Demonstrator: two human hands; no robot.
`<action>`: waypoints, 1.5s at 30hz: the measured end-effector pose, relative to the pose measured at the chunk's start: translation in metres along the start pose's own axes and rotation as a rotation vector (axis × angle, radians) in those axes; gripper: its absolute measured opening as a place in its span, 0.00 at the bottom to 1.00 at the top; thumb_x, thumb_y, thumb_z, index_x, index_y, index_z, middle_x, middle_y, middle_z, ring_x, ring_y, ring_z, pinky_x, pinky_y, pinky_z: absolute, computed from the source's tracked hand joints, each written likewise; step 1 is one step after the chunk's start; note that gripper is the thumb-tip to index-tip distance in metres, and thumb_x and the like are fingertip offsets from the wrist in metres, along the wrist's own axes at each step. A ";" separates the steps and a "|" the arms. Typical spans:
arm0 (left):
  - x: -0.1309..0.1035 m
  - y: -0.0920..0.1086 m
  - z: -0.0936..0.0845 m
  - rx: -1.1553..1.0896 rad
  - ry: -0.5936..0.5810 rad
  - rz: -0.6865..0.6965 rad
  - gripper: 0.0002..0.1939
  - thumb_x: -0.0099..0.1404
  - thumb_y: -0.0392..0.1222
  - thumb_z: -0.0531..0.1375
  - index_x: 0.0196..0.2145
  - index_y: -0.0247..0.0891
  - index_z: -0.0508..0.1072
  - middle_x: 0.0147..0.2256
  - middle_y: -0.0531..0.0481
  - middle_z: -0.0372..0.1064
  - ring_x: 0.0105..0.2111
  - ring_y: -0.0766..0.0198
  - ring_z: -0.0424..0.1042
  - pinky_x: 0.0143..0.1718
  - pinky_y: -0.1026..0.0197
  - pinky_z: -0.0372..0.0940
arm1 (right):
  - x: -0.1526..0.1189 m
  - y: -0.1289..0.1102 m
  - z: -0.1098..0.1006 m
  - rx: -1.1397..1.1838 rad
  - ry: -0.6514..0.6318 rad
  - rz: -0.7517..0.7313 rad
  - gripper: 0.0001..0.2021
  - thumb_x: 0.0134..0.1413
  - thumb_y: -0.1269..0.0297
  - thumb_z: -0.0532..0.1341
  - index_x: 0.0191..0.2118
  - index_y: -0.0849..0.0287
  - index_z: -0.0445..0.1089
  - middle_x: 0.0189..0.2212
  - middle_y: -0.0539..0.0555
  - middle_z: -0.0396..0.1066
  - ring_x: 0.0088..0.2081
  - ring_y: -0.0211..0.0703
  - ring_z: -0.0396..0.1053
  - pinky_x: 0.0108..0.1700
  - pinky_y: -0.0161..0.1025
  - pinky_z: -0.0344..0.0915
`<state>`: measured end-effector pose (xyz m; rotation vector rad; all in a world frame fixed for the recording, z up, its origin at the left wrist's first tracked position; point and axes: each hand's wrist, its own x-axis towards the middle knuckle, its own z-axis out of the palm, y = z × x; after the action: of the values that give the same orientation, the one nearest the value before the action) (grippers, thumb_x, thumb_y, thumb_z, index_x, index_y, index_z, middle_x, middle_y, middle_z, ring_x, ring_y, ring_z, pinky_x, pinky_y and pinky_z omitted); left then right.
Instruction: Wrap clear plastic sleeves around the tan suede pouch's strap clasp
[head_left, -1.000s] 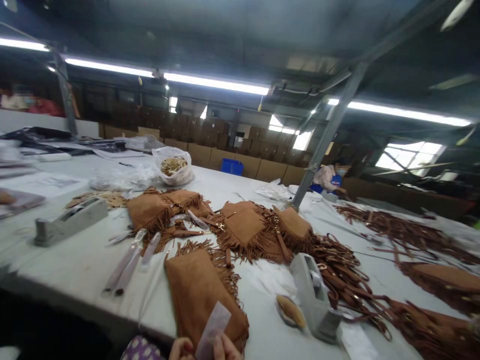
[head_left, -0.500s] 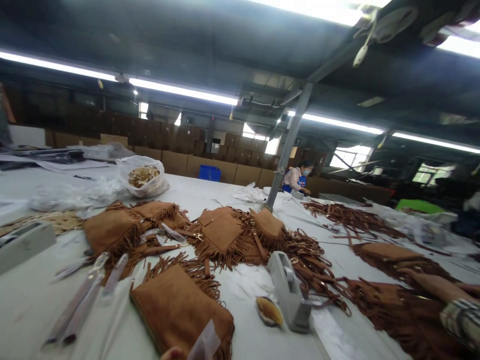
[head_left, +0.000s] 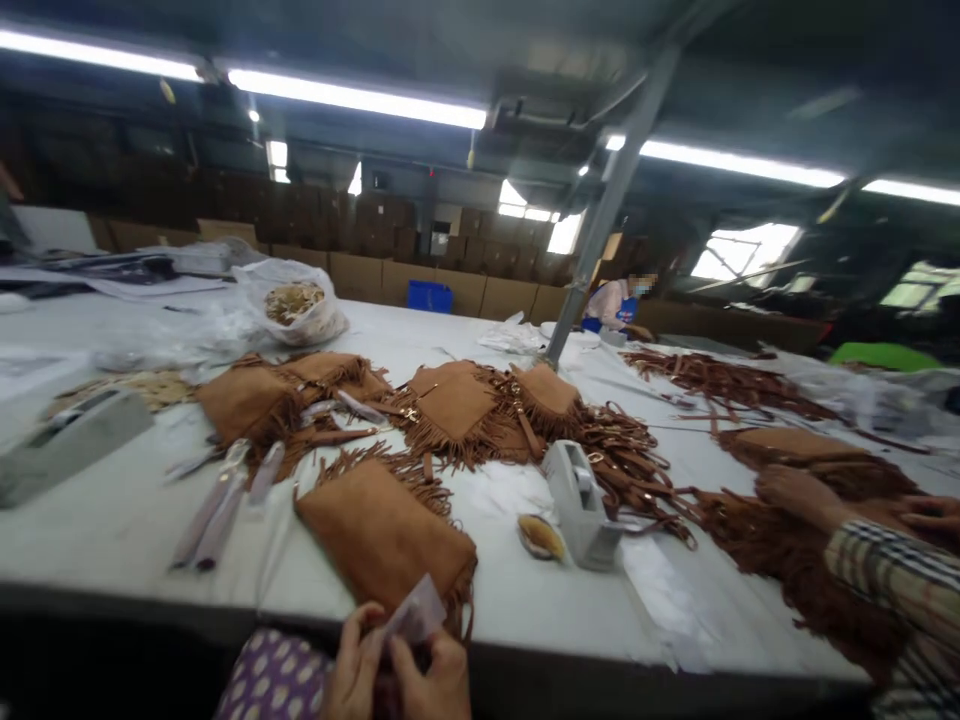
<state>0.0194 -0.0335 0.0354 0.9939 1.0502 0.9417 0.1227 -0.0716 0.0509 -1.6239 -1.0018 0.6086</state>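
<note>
At the table's front edge, my left hand [head_left: 354, 655] and my right hand [head_left: 433, 672] are close together. Both are closed, pinching a small translucent plastic sleeve [head_left: 421, 608] between them. Something dark below it, between the palms, is too hidden to name. Just beyond my hands lies a brown suede fringed bag [head_left: 386, 530], its fringe pointing away and to the right. A grey tape dispenser [head_left: 581, 510] stands to the right of it, with a small roundish yellow-brown object [head_left: 541, 537] alongside. Two plastic-wrapped straps [head_left: 214, 515] lie to the left.
More fringed bags [head_left: 454, 405] and a pile of brown straps [head_left: 626, 460] lie farther back. At left are another tape dispenser [head_left: 75, 440] and a plastic bag of tan pieces [head_left: 296, 305]. A co-worker's plaid sleeve [head_left: 885, 570] reaches over brown bags at right. A metal post [head_left: 604, 225] rises behind.
The view has tilted down, bringing both my hands and the table's front edge into sight. At right, the co-worker's hands and sleeves have come farther into view over the brown bags.
</note>
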 end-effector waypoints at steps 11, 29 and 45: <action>-0.035 0.038 -0.046 -0.377 -0.126 -0.663 0.27 0.62 0.63 0.53 0.34 0.30 0.69 0.22 0.44 0.73 0.19 0.64 0.74 0.19 0.68 0.67 | -0.003 0.013 -0.004 -0.128 -0.163 -0.666 0.11 0.57 0.71 0.56 0.41 0.55 0.74 0.36 0.54 0.77 0.39 0.44 0.73 0.43 0.42 0.70; -0.043 0.051 -0.036 -0.096 -0.327 -0.620 0.23 0.58 0.54 0.63 0.45 0.38 0.66 0.30 0.51 0.72 0.24 0.69 0.71 0.28 0.66 0.67 | -0.010 0.007 -0.004 -0.451 -0.317 -0.774 0.12 0.57 0.73 0.55 0.43 0.61 0.72 0.45 0.63 0.73 0.46 0.52 0.69 0.46 0.52 0.72; -0.028 0.048 -0.049 0.056 -0.312 -0.452 0.14 0.48 0.42 0.68 0.31 0.30 0.77 0.25 0.48 0.75 0.22 0.66 0.69 0.27 0.65 0.59 | -0.005 0.025 -0.023 -0.390 -0.250 -0.471 0.20 0.54 0.72 0.55 0.53 0.58 0.66 0.51 0.63 0.66 0.53 0.54 0.64 0.53 0.54 0.68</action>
<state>-0.0404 -0.0380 0.0786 0.8644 0.9815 0.3749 0.1460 -0.0894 0.0333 -1.5791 -1.7098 0.3064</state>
